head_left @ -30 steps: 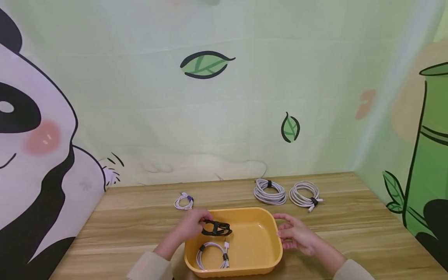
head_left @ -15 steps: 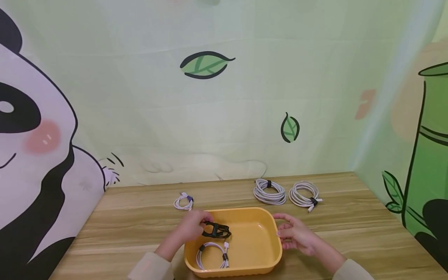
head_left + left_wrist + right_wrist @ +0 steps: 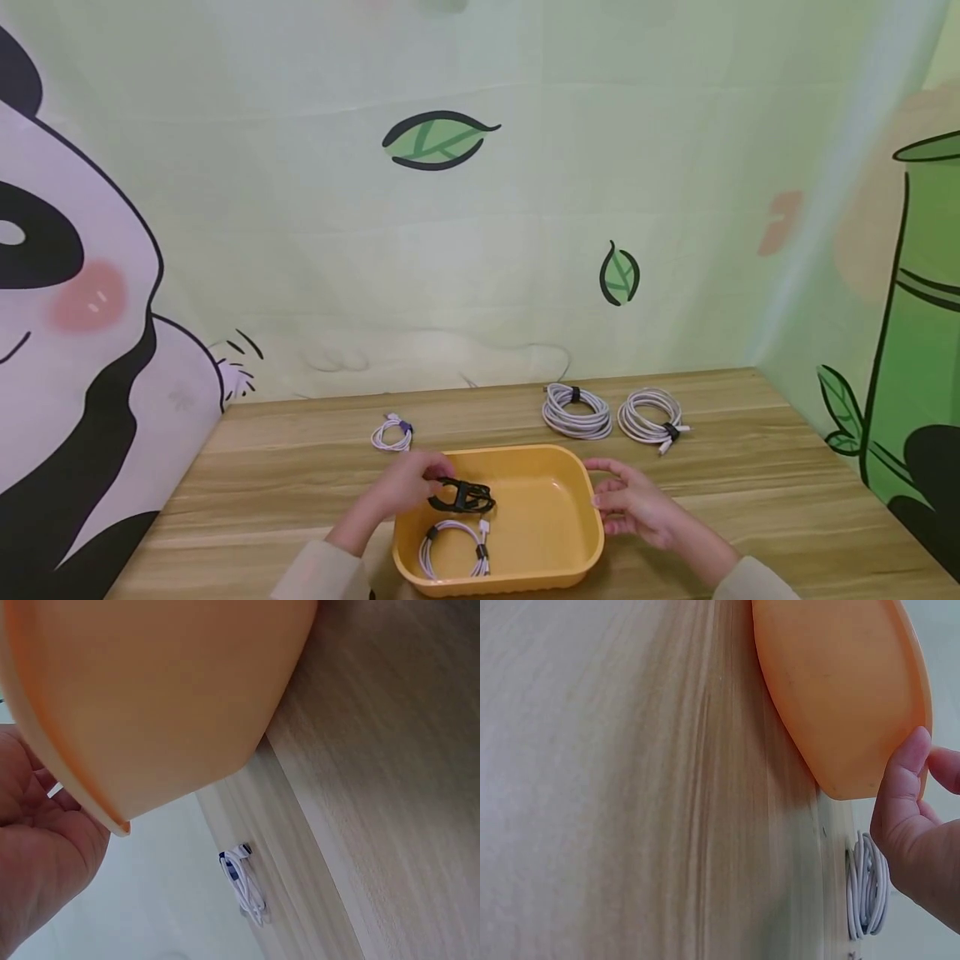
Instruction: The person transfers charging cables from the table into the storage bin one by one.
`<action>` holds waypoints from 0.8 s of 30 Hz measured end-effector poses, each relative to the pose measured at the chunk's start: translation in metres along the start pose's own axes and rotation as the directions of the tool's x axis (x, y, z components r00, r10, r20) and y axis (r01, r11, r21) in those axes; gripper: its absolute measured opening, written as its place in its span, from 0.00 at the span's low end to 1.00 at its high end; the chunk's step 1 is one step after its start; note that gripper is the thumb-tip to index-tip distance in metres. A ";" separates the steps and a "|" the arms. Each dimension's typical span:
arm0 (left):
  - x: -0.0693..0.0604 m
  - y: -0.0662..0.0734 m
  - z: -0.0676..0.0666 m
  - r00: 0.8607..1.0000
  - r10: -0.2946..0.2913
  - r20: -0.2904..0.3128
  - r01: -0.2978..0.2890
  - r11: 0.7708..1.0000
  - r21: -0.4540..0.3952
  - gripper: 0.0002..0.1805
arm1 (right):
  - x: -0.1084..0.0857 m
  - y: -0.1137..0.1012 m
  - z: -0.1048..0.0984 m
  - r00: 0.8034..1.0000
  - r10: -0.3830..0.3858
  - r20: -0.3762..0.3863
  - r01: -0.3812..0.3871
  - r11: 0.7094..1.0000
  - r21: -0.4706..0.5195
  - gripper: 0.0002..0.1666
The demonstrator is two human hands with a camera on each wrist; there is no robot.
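In the head view my left hand [image 3: 408, 485] pinches a bundled black cable [image 3: 463, 497] over the left back part of a yellow plastic basket [image 3: 555, 575]. The left wrist view hides that cable behind the basket wall [image 3: 172, 697]; my left hand [image 3: 41, 840] shows beside the rim. On the basket's right side, my right hand [image 3: 633, 504] holds the rim. Seen from the right wrist, one digit of the right hand [image 3: 915, 817] lies on the outer wall and another at the rim. A coiled white cable [image 3: 483, 552] with black ties lies inside the basket, front left.
Behind the basket on the wooden table [image 3: 750, 467] lie two thick white cable coils [image 3: 576, 412] at the right. A small white cable [image 3: 392, 433] with a blue tie is at the back left. A printed cloth backdrop [image 3: 510, 250] rises behind the table.
The black cable has dipped and turned slightly in my left hand, staying over the basket. My right hand keeps its place at the rim. The head view has shifted a little.
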State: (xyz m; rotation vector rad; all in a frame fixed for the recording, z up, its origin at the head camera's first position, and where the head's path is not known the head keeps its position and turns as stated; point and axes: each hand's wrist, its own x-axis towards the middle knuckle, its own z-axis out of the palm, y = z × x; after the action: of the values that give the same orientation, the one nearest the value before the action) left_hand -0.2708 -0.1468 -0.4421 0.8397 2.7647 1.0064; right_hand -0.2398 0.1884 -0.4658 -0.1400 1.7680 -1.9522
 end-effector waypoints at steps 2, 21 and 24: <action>0.000 0.001 -0.002 1.000 -0.020 0.017 0.021 0.999 -0.032 0.10 | -0.001 0.000 0.000 1.000 -0.004 0.002 0.004 1.000 -0.003 0.38; 0.001 0.002 -0.005 0.989 -0.147 0.022 0.149 0.977 -0.153 0.09 | -0.001 0.000 0.000 1.000 -0.007 0.008 0.007 1.000 -0.004 0.37; 0.001 0.003 -0.005 0.986 -0.164 0.013 0.164 0.972 -0.167 0.09 | -0.001 0.000 0.000 1.000 -0.007 0.009 0.007 1.000 -0.003 0.37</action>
State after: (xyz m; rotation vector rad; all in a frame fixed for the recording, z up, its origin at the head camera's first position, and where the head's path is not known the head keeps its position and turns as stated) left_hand -0.2714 -0.1475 -0.4368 0.5766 2.6510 1.1858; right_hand -0.2388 0.1890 -0.4654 -0.1555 1.7674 -1.9508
